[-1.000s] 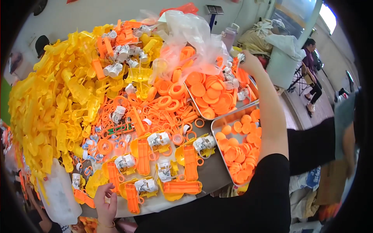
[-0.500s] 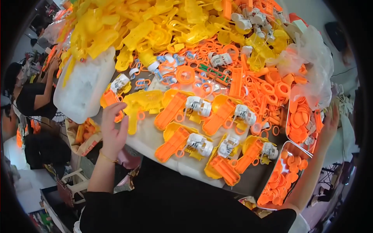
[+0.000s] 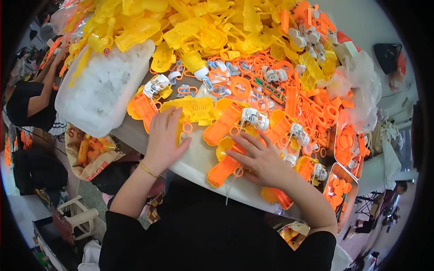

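Fingers stretched out, my left hand [image 3: 165, 137] lies over the left part of a yellow toy-gun half shell [image 3: 199, 109], covering some of it; whether it grips it I cannot see. My right hand [image 3: 260, 158] is spread over a toy-gun assembly with an orange block [image 3: 222, 166], hiding most of its white part. Similar assemblies surround it: one with an orange block [image 3: 224, 124] and a white printed motor unit [image 3: 255, 118], others to the right partly under my hand and forearm. Another orange block [image 3: 143, 108] with a white unit [image 3: 156, 86] sits beyond my left hand.
Yellow shells [image 3: 203, 31] are heaped at the back. Orange rings [image 3: 316, 110] and small parts spread across the middle right. A white tub [image 3: 101, 90] of clear pieces stands left; a tray of orange discs [image 3: 337, 192] stands right. Another person [image 3: 34, 104] is at far left.
My right hand has come from the right-hand tray to the assemblies at the front. My left hand has moved right and inward onto the yellow shell. The view has shifted slightly.
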`<state>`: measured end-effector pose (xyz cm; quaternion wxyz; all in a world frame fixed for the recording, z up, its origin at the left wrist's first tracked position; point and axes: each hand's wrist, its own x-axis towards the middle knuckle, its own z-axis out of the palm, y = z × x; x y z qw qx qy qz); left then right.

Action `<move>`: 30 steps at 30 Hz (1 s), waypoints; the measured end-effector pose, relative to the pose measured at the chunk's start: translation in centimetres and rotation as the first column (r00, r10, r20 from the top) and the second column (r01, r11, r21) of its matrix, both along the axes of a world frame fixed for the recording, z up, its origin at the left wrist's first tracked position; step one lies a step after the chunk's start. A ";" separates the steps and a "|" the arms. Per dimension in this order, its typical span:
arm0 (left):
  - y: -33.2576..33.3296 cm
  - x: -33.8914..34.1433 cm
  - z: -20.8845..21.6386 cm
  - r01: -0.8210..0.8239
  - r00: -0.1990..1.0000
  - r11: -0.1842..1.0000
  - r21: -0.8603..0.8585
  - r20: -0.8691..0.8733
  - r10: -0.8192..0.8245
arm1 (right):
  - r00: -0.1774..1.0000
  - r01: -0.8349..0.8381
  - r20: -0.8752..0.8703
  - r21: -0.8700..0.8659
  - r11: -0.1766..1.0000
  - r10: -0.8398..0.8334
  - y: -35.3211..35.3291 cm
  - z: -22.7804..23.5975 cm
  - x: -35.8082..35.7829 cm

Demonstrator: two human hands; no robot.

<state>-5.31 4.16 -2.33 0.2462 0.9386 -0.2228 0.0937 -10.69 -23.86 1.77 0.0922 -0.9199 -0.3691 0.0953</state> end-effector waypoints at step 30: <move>-7.3 3.9 2.2 0.477 0.875 0.877 -0.058 -0.063 -0.480 | 0.085 0.875 0.432 0.399 0.275 -0.898 -23.2 -2.4 15.8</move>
